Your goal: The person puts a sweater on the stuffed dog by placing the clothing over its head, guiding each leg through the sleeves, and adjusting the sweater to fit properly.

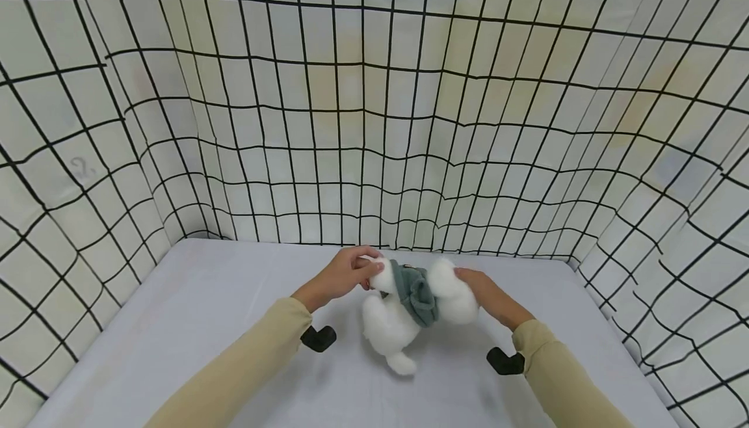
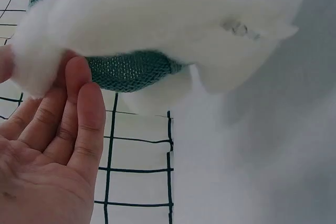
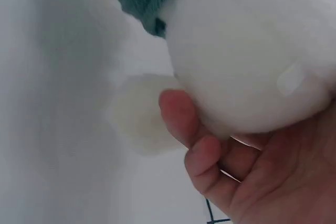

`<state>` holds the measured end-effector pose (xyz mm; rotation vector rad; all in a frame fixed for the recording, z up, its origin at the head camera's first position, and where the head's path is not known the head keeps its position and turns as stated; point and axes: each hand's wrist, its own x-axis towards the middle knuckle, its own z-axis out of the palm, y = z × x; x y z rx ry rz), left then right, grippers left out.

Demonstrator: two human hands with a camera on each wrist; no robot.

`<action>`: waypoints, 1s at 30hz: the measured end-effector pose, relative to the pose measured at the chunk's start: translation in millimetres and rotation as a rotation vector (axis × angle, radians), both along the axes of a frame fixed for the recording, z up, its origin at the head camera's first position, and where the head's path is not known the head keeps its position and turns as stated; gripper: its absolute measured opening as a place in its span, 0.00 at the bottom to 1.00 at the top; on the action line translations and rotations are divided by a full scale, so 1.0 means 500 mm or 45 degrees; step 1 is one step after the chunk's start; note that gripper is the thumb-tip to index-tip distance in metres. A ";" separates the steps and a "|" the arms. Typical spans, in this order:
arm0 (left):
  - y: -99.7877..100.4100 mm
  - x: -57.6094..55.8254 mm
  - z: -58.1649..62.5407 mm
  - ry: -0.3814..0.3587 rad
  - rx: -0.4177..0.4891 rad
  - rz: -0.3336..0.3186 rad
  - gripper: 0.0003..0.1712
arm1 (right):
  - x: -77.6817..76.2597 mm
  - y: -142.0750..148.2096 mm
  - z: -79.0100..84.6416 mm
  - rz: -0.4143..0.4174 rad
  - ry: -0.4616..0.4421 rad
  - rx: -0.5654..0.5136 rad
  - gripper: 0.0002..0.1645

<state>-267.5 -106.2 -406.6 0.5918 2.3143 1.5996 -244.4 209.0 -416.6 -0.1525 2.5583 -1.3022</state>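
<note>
A white plush toy (image 1: 391, 325) wearing a grey-green knitted garment (image 1: 417, 294) is held up between both hands, its lower parts at the tabletop. With thumb and fingers, my left hand (image 1: 345, 274) pinches a small white fluffy part at the toy's left; the left wrist view shows this hand (image 2: 58, 145) below the fur and the knit (image 2: 131, 71). My right hand (image 1: 486, 294) grips the rounded white right end. In the right wrist view its fingers (image 3: 205, 156) curl under the round body (image 3: 247, 61), which bears a small pale tag (image 3: 291, 79). The toy's face is not visible.
A white-covered table (image 1: 205, 311) lies under the toy. Black netting (image 1: 363, 112) over pale sheeting encloses the back and both sides. Black wrist-camera mounts (image 1: 318, 338) hang below both sleeves, close to the tabletop.
</note>
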 end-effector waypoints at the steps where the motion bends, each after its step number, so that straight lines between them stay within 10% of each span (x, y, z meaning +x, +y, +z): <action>1: -0.001 0.000 -0.002 -0.008 0.001 0.010 0.22 | -0.004 -0.002 -0.003 0.001 -0.033 -0.014 0.36; 9: 0.005 -0.008 -0.046 -0.120 -0.082 0.123 0.18 | -0.013 -0.025 -0.045 -0.070 -0.052 0.099 0.36; 19: 0.011 0.004 -0.048 -0.098 -0.092 0.084 0.20 | 0.005 -0.032 -0.039 -0.180 0.573 0.294 0.13; 30: 0.006 0.005 -0.051 -0.069 -0.118 0.089 0.21 | 0.056 -0.067 -0.003 -0.009 1.067 0.193 0.07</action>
